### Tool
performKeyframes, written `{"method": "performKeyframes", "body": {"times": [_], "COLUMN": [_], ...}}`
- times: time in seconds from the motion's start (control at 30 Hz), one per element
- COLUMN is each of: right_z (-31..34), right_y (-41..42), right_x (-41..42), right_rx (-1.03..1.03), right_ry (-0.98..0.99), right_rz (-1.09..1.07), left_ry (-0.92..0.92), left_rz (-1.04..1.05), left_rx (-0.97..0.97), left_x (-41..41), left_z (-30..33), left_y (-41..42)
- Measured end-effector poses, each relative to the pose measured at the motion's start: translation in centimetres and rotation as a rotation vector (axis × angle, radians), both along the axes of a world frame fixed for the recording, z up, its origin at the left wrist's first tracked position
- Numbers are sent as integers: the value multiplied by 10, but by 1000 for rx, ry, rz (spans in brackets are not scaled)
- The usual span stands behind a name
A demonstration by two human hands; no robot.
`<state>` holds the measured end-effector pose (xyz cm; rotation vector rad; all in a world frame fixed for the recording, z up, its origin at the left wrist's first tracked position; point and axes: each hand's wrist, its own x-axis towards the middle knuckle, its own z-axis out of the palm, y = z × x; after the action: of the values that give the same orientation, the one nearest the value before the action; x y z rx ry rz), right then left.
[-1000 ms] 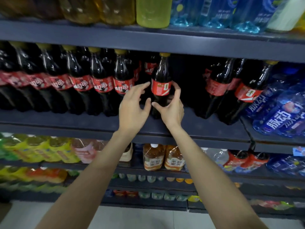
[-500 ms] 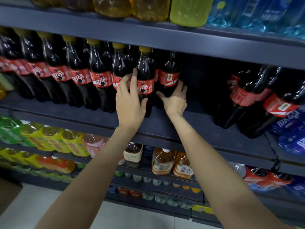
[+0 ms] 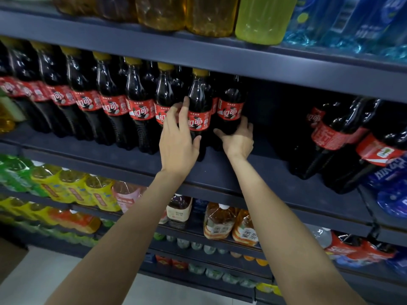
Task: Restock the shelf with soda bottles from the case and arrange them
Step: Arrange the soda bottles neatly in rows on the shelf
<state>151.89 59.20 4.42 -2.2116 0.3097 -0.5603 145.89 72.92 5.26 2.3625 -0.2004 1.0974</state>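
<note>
A row of dark cola bottles [image 3: 114,104] with red labels and yellow caps stands on the dark shelf [image 3: 220,172]. At the row's right end my left hand [image 3: 178,139] grips the front cola bottle [image 3: 199,102], fingers up its left side and thumb across its front. Just to the right and further back, my right hand [image 3: 239,139] cups the lower part of a second cola bottle [image 3: 231,106], thumb on its left and fingers on its right. Both bottles stand upright on the shelf.
Right of my hands the shelf has a dark gap [image 3: 275,133], then larger cola bottles [image 3: 330,137] that lean, and blue bottles [image 3: 387,172]. Yellow and blue drinks [image 3: 211,16] fill the shelf above; tea bottles [image 3: 218,223] and yellow-labelled drinks sit below.
A second ago both hands were round one bottle standing alone in the gap. That bottle now stands at the row's right end, and my right hand has gone to a bottle behind it.
</note>
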Motion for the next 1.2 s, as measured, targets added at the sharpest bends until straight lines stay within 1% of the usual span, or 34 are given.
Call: {"method": "performKeyframes", "body": {"times": [0.17,0.23,0.3,0.37,0.43,0.5,0.57,0.63,0.7,0.73,0.8,0.9,0.97,1.03,1.1,1.2], "right_z": [-2,-4,-5,-6,-11,-16,-18,-19,-18,-17,-13,-6,-3,0,3,6], "right_y": [2,-2,-12,-28,-48,-71,-98,-127,-155,-168,-188,-207,-213,-214,-212,-208], "right_x": [0,-1,-8,-26,-53,-83,-109,-126,-136,-140,-143,-136,-129,-124,-118,-113], "right_rx": [-60,-35,85,193,242,267,256,180,93,72,46,-1,-3,26,70,208], "right_ry": [-5,-21,-45,-50,-72,-139,-200,-240,-253,-253,-240,-197,-164,-138,-107,-37], "right_rz": [-17,35,146,249,295,288,230,138,36,-5,-42,-22,2,32,81,289], "left_ry": [38,78,82,20,-42,-40,57,225,399,451,471,412,399,425,442,569], "left_rz": [-1,-8,-33,-72,-158,-301,-477,-639,-750,-775,-755,-571,-524,-566,-657,-863], "left_rx": [-5,-42,-161,-340,-469,-521,-514,-460,-423,-417,-419,-394,-440,-488,-525,-634], "left_x": [-2,-6,-14,-28,-44,-53,-50,-36,-18,-10,5,18,22,23,22,16], "left_z": [1,2,1,-2,-7,-9,-5,1,5,7,7,7,10,12,13,12], "left_y": [-2,-5,-10,-22,-42,-68,-100,-137,-175,-193,-226,-258,-264,-258,-241,-206]}}
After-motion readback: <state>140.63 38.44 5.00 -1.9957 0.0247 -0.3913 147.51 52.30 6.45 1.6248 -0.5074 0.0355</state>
